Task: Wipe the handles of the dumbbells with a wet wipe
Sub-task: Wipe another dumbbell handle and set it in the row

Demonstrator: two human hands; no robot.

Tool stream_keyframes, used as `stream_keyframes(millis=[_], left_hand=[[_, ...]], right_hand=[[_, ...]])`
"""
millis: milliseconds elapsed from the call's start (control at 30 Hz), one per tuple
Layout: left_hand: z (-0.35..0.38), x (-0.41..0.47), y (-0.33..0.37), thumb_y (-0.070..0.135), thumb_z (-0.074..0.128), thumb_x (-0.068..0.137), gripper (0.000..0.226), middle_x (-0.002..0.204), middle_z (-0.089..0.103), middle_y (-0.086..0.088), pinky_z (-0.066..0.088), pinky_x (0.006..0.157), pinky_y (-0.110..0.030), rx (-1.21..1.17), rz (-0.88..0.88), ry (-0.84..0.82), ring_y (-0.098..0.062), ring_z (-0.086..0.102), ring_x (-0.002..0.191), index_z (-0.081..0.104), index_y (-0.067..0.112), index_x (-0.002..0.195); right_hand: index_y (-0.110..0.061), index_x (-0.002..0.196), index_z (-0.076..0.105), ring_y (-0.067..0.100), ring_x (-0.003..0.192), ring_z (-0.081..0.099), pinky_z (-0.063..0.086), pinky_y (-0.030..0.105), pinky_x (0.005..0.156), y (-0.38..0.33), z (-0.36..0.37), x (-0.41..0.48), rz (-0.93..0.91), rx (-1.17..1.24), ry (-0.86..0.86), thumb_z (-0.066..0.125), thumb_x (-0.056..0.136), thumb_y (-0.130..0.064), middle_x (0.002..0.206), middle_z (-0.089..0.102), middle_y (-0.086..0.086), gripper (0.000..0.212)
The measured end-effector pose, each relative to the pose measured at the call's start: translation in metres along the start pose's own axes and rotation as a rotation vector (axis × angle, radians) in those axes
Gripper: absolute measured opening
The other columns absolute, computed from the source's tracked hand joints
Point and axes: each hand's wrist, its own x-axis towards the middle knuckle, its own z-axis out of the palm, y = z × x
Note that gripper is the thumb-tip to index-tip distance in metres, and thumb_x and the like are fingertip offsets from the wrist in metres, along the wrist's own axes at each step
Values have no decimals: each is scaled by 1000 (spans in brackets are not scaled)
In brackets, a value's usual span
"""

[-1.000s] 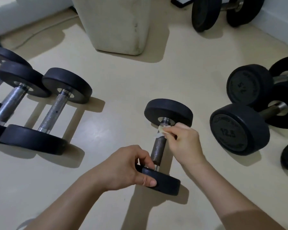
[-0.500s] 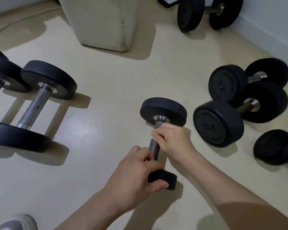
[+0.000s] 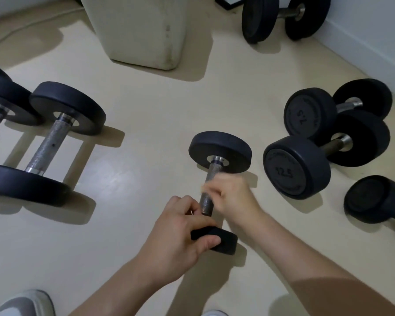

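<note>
The small dumbbell [image 3: 219,151] lies on the floor [image 3: 146,156], black ends, rough grey handle [image 3: 206,205]. The left hand [image 3: 180,238] grips its near end. The right hand [image 3: 233,199] covers the handle, too blurry to tell its fingers. Bigger dumbbells [image 3: 294,167] sit either side

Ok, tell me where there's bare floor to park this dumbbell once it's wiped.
Widest bare floor: between the left dumbbell and the held dumbbell, running up to the white block. Also bare: between that block and the 7.5 dumbbell. Crowded on the right around the 12.5 dumbbell and its neighbours.
</note>
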Motion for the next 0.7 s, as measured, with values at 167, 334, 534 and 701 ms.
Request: stream_keyframes(millis=[167, 334, 534, 701], left_hand=[[-15, -3, -9, 35, 68, 77, 18, 94, 43, 17, 28, 78, -5, -126, -136, 13, 0, 37, 101, 71, 43, 93], [-38, -6, -15, 17, 69, 83, 30, 94, 47, 15, 33, 78, -14, -172, -202, -28, -2, 41, 100, 68, 47, 88], [-33, -6, 16, 27, 61, 75, 38, 94, 53, 16, 45, 64, -28, 410, 221, -160, -12, 46, 87, 60, 44, 110], [-28, -7, -2, 40, 76, 65, 46, 92, 50, 4, 46, 54, -29, 421, 197, -124, -18, 46, 79, 63, 42, 109]], right_hand=[[-12, 87, 76, 21, 74, 64, 50, 25, 71, 6, -1, 22, 20, 39, 91, 67, 80, -14, 81, 68, 3, 11], [-14, 90, 76, 17, 74, 63, 45, 15, 73, -17, 13, 1, -31, 114, -51, 65, 79, -10, 81, 67, 1, 16], [-13, 87, 76, 19, 74, 64, 46, 17, 70, -1, 13, 37, 27, 69, 151, 62, 78, -13, 82, 69, 1, 16], [-16, 88, 75, 9, 72, 61, 46, 13, 70, -15, 18, 5, -85, 167, -67, 65, 80, -10, 78, 65, -4, 14]])
